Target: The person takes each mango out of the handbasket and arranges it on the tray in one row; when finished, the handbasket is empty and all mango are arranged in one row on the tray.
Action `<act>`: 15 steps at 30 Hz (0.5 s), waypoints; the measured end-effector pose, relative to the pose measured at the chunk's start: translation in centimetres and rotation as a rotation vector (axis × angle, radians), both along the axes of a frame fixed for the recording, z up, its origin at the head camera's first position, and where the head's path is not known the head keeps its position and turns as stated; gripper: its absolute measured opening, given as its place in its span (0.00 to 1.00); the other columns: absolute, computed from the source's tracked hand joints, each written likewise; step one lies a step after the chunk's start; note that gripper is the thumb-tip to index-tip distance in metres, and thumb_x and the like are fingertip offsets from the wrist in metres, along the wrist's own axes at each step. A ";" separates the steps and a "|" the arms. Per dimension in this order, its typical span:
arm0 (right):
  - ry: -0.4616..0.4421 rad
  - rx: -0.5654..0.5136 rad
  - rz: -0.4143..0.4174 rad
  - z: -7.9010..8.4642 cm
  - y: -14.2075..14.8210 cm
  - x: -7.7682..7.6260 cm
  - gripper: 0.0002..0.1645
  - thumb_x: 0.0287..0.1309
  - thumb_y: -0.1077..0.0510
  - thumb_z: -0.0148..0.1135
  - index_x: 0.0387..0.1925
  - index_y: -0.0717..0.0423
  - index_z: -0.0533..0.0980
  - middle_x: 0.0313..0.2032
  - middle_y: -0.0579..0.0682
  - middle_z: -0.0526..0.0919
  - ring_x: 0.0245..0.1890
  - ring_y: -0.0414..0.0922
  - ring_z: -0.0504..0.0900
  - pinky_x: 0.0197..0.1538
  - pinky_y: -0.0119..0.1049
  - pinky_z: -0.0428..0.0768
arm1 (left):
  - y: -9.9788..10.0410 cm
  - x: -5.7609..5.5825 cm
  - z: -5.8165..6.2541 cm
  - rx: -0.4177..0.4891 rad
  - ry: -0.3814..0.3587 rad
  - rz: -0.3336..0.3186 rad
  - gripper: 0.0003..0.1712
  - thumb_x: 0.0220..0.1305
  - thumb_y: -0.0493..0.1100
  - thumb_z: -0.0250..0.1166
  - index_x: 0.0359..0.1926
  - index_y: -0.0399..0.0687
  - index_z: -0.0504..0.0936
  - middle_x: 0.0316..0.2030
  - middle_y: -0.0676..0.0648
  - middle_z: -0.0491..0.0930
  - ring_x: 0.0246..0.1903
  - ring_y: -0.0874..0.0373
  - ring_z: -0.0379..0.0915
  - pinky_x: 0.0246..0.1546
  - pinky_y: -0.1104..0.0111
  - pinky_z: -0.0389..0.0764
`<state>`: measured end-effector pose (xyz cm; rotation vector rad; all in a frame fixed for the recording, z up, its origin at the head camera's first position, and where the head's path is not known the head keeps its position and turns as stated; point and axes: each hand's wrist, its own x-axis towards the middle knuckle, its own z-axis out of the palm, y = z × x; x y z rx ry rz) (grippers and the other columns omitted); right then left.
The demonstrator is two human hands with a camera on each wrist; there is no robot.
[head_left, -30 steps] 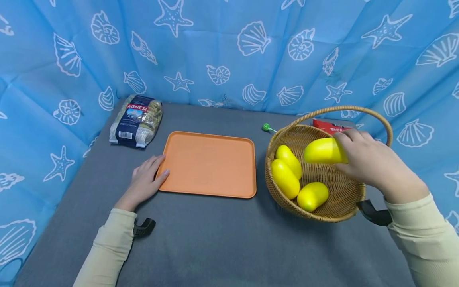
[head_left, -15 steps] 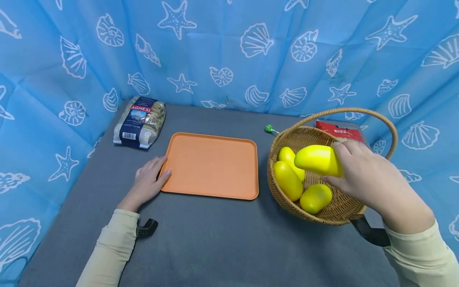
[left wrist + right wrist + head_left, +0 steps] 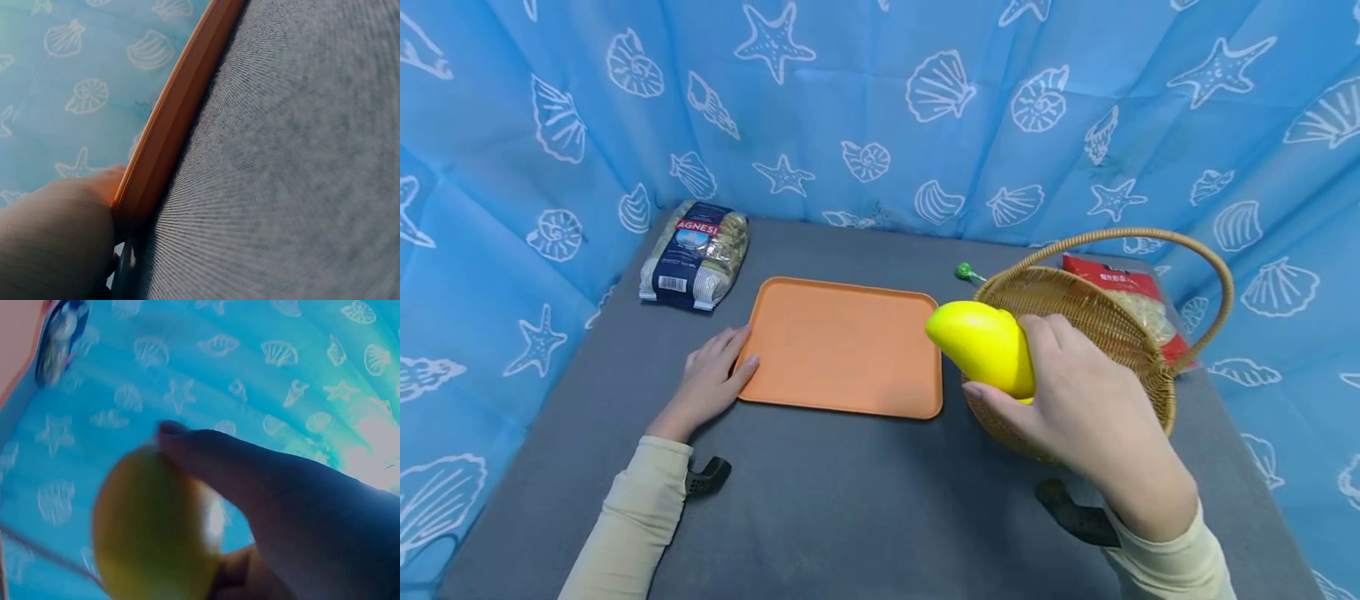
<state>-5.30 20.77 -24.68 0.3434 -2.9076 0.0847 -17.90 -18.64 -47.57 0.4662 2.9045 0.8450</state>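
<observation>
My right hand [image 3: 1082,400] grips a yellow mango [image 3: 981,342], thumb on the near side, in the air over the left rim of the wicker basket [image 3: 1078,300]. In the right wrist view the mango [image 3: 153,525] is blurred, with the thumb [image 3: 212,456] across its upper end. Hand and held mango cover most of the basket's inside; only a sliver of yellow shows beneath. At the left end of the orange tray [image 3: 842,350] rests my left hand [image 3: 706,379], its fingers along the rim and its thumb over the edge. The left wrist view shows it touching the tray's side [image 3: 162,137].
A bag of Agnesi pasta [image 3: 696,254] lies at the back left. Behind the basket, whose tall handle [image 3: 1206,250] arches up, is a red packet [image 3: 1131,292]. A green lollipop [image 3: 966,271] lies near the basket's back left. A blue curtain [image 3: 865,108] borders the grey table.
My right hand has carried the mango left from over the basket's middle toward the tray, and now hides the other mangoes. The left hand has stayed on the tray.
</observation>
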 end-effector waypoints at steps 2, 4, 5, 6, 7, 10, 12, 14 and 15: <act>-0.028 -0.056 0.003 -0.9 -1.3 -0.4 0.44 0.47 0.30 0.66 0.50 0.59 0.67 0.33 0.52 0.72 0.20 0.43 0.68 0.19 0.32 0.68 | 0.0 0.1 0.0 -0.003 -0.006 0.002 0.38 0.73 0.60 0.44 0.75 0.48 0.51 0.71 0.35 0.54 0.71 0.38 0.45 0.64 0.40 0.45; -0.050 -0.101 0.025 -2.2 -2.7 -0.8 0.42 0.48 0.28 0.63 0.49 0.57 0.67 0.32 0.50 0.70 0.19 0.42 0.67 0.19 0.31 0.67 | 0.1 0.2 0.0 -0.006 -0.010 0.004 0.38 0.73 0.60 0.45 0.75 0.48 0.51 0.71 0.35 0.54 0.71 0.38 0.45 0.64 0.40 0.45; -0.052 -0.115 0.041 -2.8 -3.3 -1.1 0.41 0.48 0.28 0.63 0.48 0.56 0.67 0.32 0.49 0.69 0.19 0.42 0.67 0.19 0.31 0.67 | 0.1 0.2 0.0 -0.005 -0.011 0.005 0.38 0.73 0.60 0.45 0.75 0.49 0.51 0.71 0.36 0.54 0.71 0.39 0.44 0.64 0.41 0.45; -0.060 -0.131 0.053 -3.5 -4.0 -1.4 0.41 0.49 0.28 0.62 0.47 0.56 0.67 0.31 0.48 0.68 0.19 0.42 0.66 0.20 0.30 0.66 | 0.1 0.2 0.0 -0.004 -0.010 0.005 0.37 0.73 0.60 0.45 0.75 0.49 0.51 0.71 0.36 0.54 0.71 0.39 0.44 0.64 0.41 0.46; -0.073 -0.149 0.058 -4.2 -4.7 -1.6 0.40 0.49 0.27 0.62 0.46 0.56 0.67 0.31 0.48 0.68 0.19 0.41 0.66 0.20 0.30 0.66 | 0.2 0.1 0.1 -0.003 -0.007 0.004 0.37 0.73 0.60 0.45 0.75 0.49 0.51 0.71 0.36 0.54 0.71 0.39 0.44 0.64 0.41 0.46; -0.093 -0.174 0.049 -5.8 -6.6 -2.7 0.40 0.50 0.27 0.60 0.45 0.58 0.67 0.29 0.49 0.67 0.16 0.41 0.66 0.19 0.29 0.66 | 0.3 0.0 0.2 0.008 -0.003 0.002 0.37 0.73 0.60 0.45 0.75 0.50 0.51 0.72 0.37 0.54 0.71 0.39 0.44 0.64 0.41 0.46; -0.113 -0.196 0.034 -6.7 -7.7 -3.6 0.41 0.51 0.26 0.58 0.44 0.58 0.67 0.28 0.49 0.66 0.15 0.41 0.67 0.18 0.29 0.66 | 0.3 0.0 0.2 0.009 -0.004 0.004 0.37 0.73 0.61 0.45 0.75 0.51 0.51 0.72 0.37 0.54 0.71 0.39 0.44 0.65 0.41 0.46; -0.135 -0.227 0.025 -7.4 -8.9 -4.6 0.41 0.53 0.26 0.56 0.45 0.59 0.67 0.28 0.49 0.67 0.16 0.42 0.68 0.17 0.29 0.67 | 0.2 0.0 0.1 0.004 -0.005 0.009 0.37 0.73 0.61 0.45 0.75 0.51 0.50 0.72 0.37 0.54 0.71 0.39 0.44 0.65 0.41 0.46; -0.146 -0.248 0.023 -7.8 -9.4 -5.3 0.41 0.53 0.26 0.55 0.44 0.58 0.67 0.27 0.49 0.67 0.16 0.42 0.69 0.17 0.30 0.67 | 0.2 0.1 0.1 -0.001 -0.007 0.014 0.37 0.73 0.61 0.45 0.75 0.51 0.50 0.72 0.37 0.54 0.71 0.39 0.44 0.65 0.41 0.46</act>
